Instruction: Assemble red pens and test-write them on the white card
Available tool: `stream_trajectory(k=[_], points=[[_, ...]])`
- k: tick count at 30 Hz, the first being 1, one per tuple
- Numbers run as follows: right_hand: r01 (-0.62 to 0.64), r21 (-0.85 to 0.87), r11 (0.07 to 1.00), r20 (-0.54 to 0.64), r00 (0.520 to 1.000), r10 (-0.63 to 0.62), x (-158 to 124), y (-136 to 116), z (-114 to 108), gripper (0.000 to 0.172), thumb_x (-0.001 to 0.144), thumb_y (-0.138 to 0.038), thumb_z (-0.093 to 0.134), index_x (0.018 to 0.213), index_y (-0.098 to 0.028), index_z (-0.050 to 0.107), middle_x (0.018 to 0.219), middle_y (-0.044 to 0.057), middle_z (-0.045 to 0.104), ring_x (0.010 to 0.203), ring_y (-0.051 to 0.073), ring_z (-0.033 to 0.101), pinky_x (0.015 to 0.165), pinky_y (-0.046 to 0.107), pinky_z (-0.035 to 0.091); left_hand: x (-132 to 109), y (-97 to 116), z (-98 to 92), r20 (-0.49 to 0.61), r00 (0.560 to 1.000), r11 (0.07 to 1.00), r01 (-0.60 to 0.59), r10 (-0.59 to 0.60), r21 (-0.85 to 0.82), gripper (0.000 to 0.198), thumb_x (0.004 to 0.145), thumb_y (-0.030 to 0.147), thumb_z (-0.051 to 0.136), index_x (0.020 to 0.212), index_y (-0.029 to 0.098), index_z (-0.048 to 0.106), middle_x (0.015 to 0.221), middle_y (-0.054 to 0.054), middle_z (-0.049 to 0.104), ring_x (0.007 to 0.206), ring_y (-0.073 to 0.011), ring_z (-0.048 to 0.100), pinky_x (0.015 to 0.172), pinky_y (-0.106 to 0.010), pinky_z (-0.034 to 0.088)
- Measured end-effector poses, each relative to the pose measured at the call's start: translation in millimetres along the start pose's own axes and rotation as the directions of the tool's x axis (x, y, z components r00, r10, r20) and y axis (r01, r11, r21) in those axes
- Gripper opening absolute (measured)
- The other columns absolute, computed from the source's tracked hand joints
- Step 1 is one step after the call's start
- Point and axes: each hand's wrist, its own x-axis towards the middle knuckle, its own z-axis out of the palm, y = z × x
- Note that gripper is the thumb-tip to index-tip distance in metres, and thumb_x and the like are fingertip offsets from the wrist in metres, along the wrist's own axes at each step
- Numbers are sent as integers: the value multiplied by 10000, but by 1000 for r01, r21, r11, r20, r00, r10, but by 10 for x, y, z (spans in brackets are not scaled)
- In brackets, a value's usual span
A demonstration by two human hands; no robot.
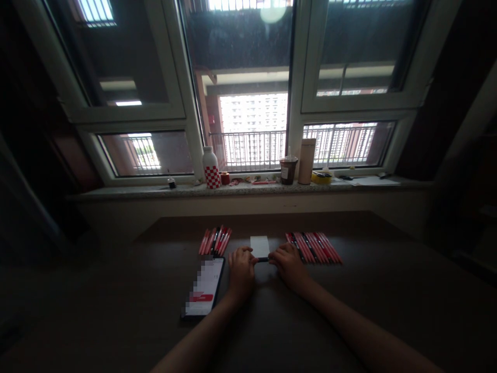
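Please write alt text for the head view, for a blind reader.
The left hand and right hand hold a dark pen between them, by a white card on a table. Pink pens lie either side, a phone at left.

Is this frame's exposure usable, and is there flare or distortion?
Head view: backlit by the window, so table, left hand, right hand and the pen they pinch are dim; flare spot top centre; frames splay outward; phone screen pixelated.
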Motion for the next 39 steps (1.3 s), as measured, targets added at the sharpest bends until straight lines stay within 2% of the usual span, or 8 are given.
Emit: stream_trajectory(k=[5, 12, 17, 25, 31, 35, 39], points=[[-36, 14, 999, -37, 999, 36, 2, -11, -6, 80, 873, -227, 568, 917, -222, 634, 895, 43, 634, 958, 231, 472, 886, 380, 345, -9, 23, 3, 8, 1000, 998, -17, 17, 56, 178, 889, 237, 417, 893, 186, 587, 1062, -75, 578, 1046, -227, 474, 981, -434, 311], [-73, 37, 997, -55, 996, 75, 7, -19, -13, 63, 842, -174, 591, 875, -226, 606, 907, 37, 617, 983, 233, 469, 892, 372, 350, -19, 26, 18, 77, 996, 994, -52, 44, 96, 257, 905, 244, 381, 928, 210, 635, 1082, -66, 597, 1155, -251, 412, 1025, -487, 250], [-85, 38, 996, -50, 995, 87, 9, -16, -8, 44, 830, -198, 623, 862, -228, 615, 907, 28, 628, 986, 234, 466, 897, 375, 346, -15, 26, 11, 81, 996, 996, -37, 30, 83, 264, 896, 233, 400, 815, 198, 648, 1084, -72, 602, 1163, -256, 408, 1020, -491, 266], [-10, 32, 999, 7, 1000, 10, -3, -42, -57, 90, 826, -232, 642, 914, -249, 654, 884, -1, 670, 1005, 229, 462, 920, 380, 317, 1, -4, 26, 25, 999, 999, -38, 37, 13, 218, 858, 183, 452, 778, 190, 655, 970, -76, 603, 1007, -226, 472, 904, -399, 389], [23, -18, 1000, 21, 1000, -23, -5, -28, -30, 123, 825, -227, 644, 942, -258, 660, 854, -7, 681, 969, 222, 477, 946, 396, 297, -10, 30, -26, -22, 999, 999, -37, 37, -34, 215, 835, 176, 495, 681, 183, 644, 960, -71, 582, 962, -214, 484, 885, -375, 399], [47, -44, 998, 38, 998, -46, 1, -20, -13, 87, 839, -221, 626, 916, -249, 656, 839, -14, 683, 959, 214, 497, 1014, 435, 224, -19, 34, -35, -39, 998, 998, -50, 49, -25, 209, 828, 186, 517, 661, 179, 643, 946, -65, 570, 943, -209, 490, 873, -376, 396], [40, -51, 998, 40, 998, -38, 12, -20, -8, 72, 843, -220, 620, 900, -247, 655, 834, -15, 688, 958, 217, 505, 1020, 445, 206, -27, 29, -37, -53, 996, 997, -72, 72, -2, 185, 824, 195, 543, 672, 171, 646, 944, -61, 564, 932, -204, 483, 870, -378, 386]])
